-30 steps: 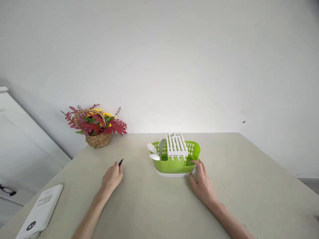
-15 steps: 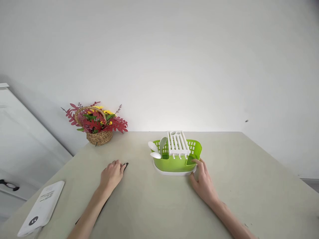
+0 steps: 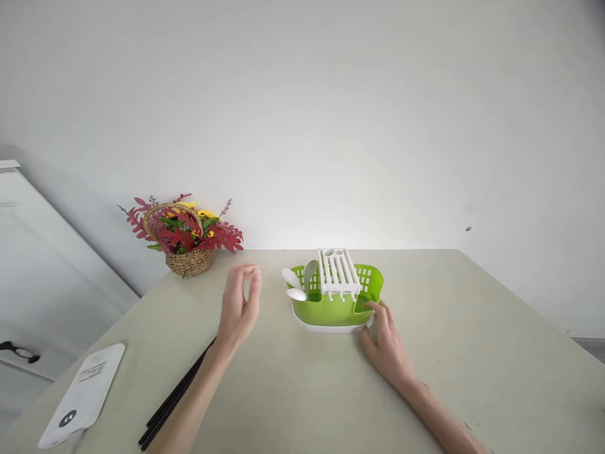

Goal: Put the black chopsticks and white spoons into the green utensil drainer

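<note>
Beyond both hands we see the far edge of the table [image 3: 293, 391] meeting the white wall [image 3: 302, 126]; its right edge slants off well to the right of our right hand [image 3: 387, 343], and a broad stretch of tabletop gives us room between the two hands; our left hand [image 3: 242, 302] hangs over the table, slightly blurred and released, its fingers loosely curled toward the thumb with a gap between; beneath its forearm, partly hidden, black chopsticks [image 3: 189, 373] lie slantwise toward us; our right hand grasps the green cutlery caddy [image 3: 331, 310] just to its left, fingers at the low notch, thumb by the white base; at the caddy's end nearer our left hand, spoons [image 3: 296, 294] lean out; beyond that hand, to its left, a wicker flower basket [image 3: 190, 261] stands near the wall.
</note>
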`<action>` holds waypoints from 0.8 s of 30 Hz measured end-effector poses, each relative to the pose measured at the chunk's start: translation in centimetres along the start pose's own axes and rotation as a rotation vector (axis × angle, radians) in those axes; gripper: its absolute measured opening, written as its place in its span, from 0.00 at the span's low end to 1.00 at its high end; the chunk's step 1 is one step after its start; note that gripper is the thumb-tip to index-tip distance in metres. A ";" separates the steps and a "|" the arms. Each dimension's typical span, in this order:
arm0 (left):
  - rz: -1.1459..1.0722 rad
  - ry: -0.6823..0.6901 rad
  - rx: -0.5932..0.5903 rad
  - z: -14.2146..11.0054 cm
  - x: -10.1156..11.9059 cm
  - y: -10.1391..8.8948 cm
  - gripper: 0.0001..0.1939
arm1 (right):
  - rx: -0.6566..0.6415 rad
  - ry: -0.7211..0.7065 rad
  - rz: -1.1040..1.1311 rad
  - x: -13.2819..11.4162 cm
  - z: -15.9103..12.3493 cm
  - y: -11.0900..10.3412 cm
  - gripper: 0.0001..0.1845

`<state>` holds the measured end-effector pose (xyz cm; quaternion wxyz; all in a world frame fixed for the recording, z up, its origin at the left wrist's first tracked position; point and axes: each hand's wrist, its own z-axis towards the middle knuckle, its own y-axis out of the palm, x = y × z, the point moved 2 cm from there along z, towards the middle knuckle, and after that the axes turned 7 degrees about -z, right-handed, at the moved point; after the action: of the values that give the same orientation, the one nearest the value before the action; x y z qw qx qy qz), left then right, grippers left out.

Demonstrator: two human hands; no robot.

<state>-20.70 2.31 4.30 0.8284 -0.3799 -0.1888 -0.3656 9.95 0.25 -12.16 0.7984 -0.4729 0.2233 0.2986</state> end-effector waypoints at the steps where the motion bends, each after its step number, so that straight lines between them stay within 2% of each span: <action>1: -0.005 0.056 -0.052 0.0 1.0 0.4 0.15 | -0.003 0.000 0.000 0.0 0.0 0.0 0.23; 5: 0.033 0.333 -0.341 -0.3 3.4 2.0 0.13 | -0.009 -0.003 -0.010 0.0 0.1 0.0 0.23; 8: 0.064 0.433 -0.426 -0.1 3.6 3.0 0.15 | -0.021 0.007 -0.020 0.0 0.1 0.0 0.23; 18: 0.083 0.466 -0.552 3.7 2.4 4.6 0.33 | -0.027 -0.006 0.008 -0.3 0.2 0.0 0.23; 21: 0.061 0.469 -0.618 4.5 2.4 5.2 0.34 | -0.028 0.000 0.007 -0.3 0.3 0.0 0.24; 24: 0.057 0.467 -0.635 5.1 2.2 5.7 0.29 | -0.025 -0.013 0.010 -0.4 0.4 -0.1 0.24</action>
<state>-15.14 7.70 6.04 0.7001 -0.5291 0.1378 -0.4592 9.78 0.45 -11.73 0.7923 -0.4798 0.2165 0.3083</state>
